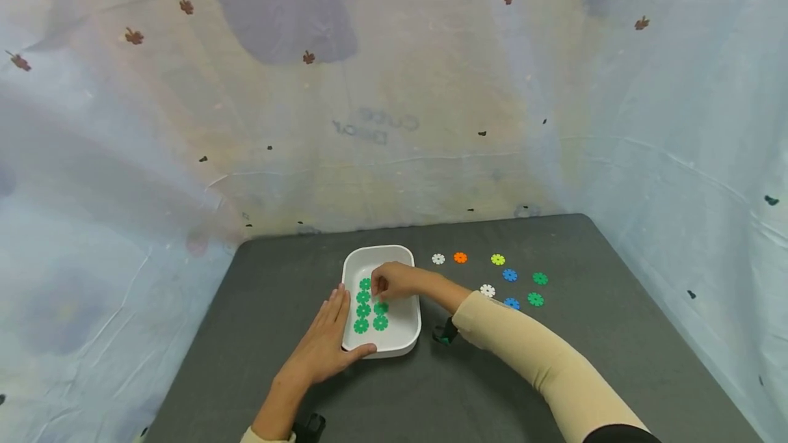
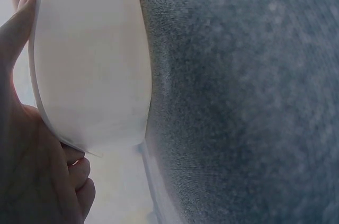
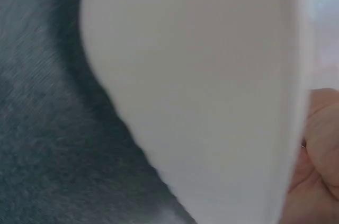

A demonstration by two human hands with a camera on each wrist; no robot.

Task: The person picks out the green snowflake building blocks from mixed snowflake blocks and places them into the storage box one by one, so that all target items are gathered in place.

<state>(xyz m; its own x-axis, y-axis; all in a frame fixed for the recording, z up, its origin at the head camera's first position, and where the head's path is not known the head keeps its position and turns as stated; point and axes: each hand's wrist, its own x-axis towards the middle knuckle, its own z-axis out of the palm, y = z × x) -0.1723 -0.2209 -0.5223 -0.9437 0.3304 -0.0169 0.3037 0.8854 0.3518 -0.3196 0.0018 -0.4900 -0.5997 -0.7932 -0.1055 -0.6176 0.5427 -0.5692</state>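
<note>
A white tray (image 1: 400, 333) stands on the dark table, with several green flower-shaped discs (image 1: 361, 325) in two columns on its floor. My left hand (image 1: 323, 344) rests at the tray's near left corner. Its straight fingers lie along the left rim, and the thumb reaches over the near rim. In the left wrist view the thumb (image 2: 18, 25) touches the tray wall (image 2: 92, 65). My right hand (image 1: 394, 280) reaches inside the tray, fingers curled down, apparently pinching a green disc at the top of the right column. The fingers partly hide it. The right wrist view shows mostly the tray's outer wall (image 3: 196, 86).
Right of the tray lie loose flower-shaped discs: white (image 1: 438, 259), orange (image 1: 460, 258), yellow (image 1: 497, 260), blue (image 1: 509, 275) and green (image 1: 540, 279). My right forearm passes close to another white disc (image 1: 487, 290) and a blue one (image 1: 511, 303). Translucent sheeting (image 1: 394, 176) hangs around the table.
</note>
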